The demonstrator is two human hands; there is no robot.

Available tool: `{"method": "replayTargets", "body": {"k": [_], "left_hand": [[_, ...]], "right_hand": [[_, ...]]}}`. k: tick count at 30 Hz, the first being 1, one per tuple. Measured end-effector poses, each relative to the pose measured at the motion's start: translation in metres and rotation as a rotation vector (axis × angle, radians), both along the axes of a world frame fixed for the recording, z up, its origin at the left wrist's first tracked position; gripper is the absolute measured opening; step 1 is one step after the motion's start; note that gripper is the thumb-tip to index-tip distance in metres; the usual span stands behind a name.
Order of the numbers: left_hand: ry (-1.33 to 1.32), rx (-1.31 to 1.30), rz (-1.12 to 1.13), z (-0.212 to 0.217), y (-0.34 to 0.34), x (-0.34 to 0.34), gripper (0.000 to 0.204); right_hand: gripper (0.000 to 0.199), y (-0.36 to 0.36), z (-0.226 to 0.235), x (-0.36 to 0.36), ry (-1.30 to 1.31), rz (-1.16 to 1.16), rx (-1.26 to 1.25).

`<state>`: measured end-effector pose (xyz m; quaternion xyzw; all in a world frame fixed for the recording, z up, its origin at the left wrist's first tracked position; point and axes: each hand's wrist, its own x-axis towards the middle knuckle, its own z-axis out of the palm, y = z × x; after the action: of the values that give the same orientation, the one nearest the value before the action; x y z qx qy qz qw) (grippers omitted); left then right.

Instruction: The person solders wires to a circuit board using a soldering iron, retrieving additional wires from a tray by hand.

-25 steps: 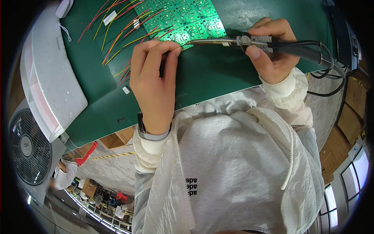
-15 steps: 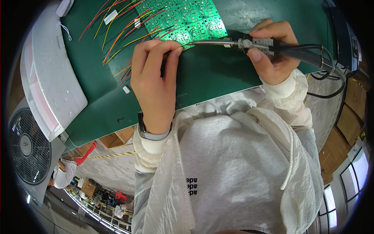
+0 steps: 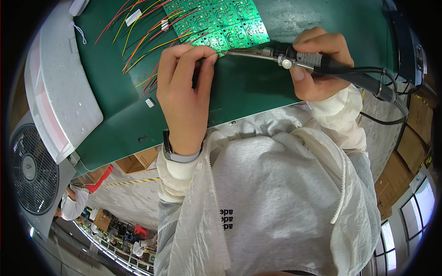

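Observation:
My right hand (image 3: 317, 86) grips a soldering iron (image 3: 309, 59) with a thin metal tube along its side. The tip points left and meets the near edge of a green circuit board panel (image 3: 235, 34). My left hand (image 3: 185, 96) is closed in a pinch at that same edge, close to the tip. Whatever sits between its thumb and forefinger is hidden. Red, yellow and black wires (image 3: 149, 39) fan out leftward from the board, some passing behind the left hand. Several boards make up the panel in a grid.
The green tabletop (image 3: 248, 89) carries a small white piece (image 3: 150, 102) left of my wrist. A white foam-like block (image 3: 64, 92) lines the left edge, a fan (image 3: 32, 165) below it. A black cable (image 3: 384, 120) hangs from the iron. Cardboard boxes (image 3: 391, 179) stand at right.
The soldering iron has turned in my right hand, so its metal tube now lies on the near side of the barrel. My left hand has hardly moved.

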<state>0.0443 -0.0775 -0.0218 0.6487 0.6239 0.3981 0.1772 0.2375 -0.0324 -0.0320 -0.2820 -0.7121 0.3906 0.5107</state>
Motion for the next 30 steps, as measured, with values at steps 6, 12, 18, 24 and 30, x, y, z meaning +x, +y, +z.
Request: {"method": "replayTargets", "body": {"k": [6,12,18,24,30], "left_hand": [[0.063,0.012,-0.003,-0.0003,-0.0004,-0.0011,0.007],[0.094,0.033,-0.003,-0.0019,-0.0002,-0.0017,0.007],[0.112,0.039,-0.009,-0.0027,-0.0002,-0.0023,0.007],[0.112,0.039,-0.008,-0.0023,0.0001,-0.0012,0.007],[0.122,0.037,-0.008,-0.0004,0.0001,-0.0016,0.007]], "right_hand": [[0.025,0.0014,0.0002,0.0013,-0.024,0.015,0.012],[0.025,0.0023,0.0000,0.0015,-0.027,0.017,0.006],[0.025,0.0031,-0.0003,0.0021,-0.026,0.015,0.017],[0.026,0.0014,0.0000,0.0036,-0.015,0.013,-0.042],[0.026,0.0010,-0.0007,0.0012,-0.030,0.006,0.027]]}}
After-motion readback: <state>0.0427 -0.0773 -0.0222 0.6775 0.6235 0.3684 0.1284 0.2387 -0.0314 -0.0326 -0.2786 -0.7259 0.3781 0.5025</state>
